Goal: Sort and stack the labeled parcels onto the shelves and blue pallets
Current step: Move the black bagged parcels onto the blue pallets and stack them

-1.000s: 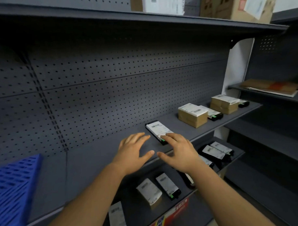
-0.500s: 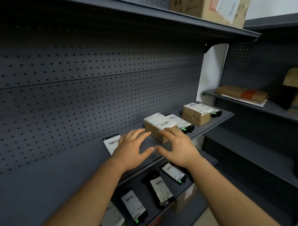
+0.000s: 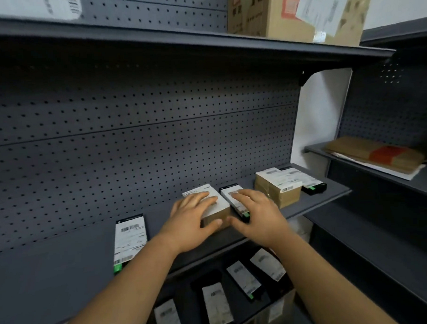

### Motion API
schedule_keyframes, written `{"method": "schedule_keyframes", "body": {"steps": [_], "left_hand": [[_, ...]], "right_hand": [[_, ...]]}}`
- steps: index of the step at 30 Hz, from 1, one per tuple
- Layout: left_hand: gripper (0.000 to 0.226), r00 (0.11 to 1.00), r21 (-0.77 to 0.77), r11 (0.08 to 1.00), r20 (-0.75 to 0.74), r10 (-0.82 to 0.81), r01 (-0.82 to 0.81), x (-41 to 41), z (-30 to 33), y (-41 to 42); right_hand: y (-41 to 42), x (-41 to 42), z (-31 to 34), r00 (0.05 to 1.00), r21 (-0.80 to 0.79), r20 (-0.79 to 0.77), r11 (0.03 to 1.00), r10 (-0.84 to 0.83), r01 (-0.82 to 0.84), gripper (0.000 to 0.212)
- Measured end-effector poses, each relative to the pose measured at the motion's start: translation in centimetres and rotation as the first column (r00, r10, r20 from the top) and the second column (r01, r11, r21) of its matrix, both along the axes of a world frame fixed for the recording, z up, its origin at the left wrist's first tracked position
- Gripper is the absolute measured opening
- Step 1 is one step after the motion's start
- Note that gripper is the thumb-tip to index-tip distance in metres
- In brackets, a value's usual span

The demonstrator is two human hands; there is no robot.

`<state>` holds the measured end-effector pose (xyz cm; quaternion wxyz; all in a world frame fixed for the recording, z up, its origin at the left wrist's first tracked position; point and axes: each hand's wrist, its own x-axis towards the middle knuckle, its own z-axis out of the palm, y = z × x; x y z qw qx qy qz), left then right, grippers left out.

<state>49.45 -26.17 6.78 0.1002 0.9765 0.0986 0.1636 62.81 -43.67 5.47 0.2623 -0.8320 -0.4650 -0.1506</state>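
Grey pegboard shelving fills the view, and the middle shelf (image 3: 66,276) is taken as the landmark. On it a small brown box (image 3: 215,210) is covered by the left hand (image 3: 193,223), fingers spread flat, thumb against its front. Just beside it, a black labeled parcel (image 3: 234,200) is pressed under the right hand (image 3: 255,216) (fingers extended, not clenched).

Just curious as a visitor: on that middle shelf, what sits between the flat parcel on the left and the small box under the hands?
Nothing: in the head view, bare grey shelf separates the flat parcel from the small box.
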Motion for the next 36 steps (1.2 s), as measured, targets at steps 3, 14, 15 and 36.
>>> {"method": "schedule_keyframes", "body": {"steps": [3,14,15,36], "left_hand": [[0.063,0.999,-0.018,0.999,0.028,0.039,-0.039,2.7,0.2,-2.3],[0.064,1.000,-0.002,1.000,0.019,0.025,-0.025,12.4,-0.6,-8.7],[0.064,1.000,0.000,1.000,0.023,0.015,-0.015,13.6,-0.5,-8.9],[0.077,0.994,0.064,0.992,0.017,0.109,-0.110,25.7,-0.5,-9.4]], "right_hand": [[-2.2,3.0,0.0,0.999,0.001,0.002,0.999,0.034,-0.034,0.074],[-8.4,12.9,-0.6,0.998,0.015,0.024,0.998,0.059,-0.059,0.073],[-8.7,13.8,-0.6,0.998,0.011,0.037,0.998,0.054,-0.055,0.072],[-8.5,26.9,0.0,0.989,-0.019,0.111,0.995,0.096,-0.094,0.067]]}}
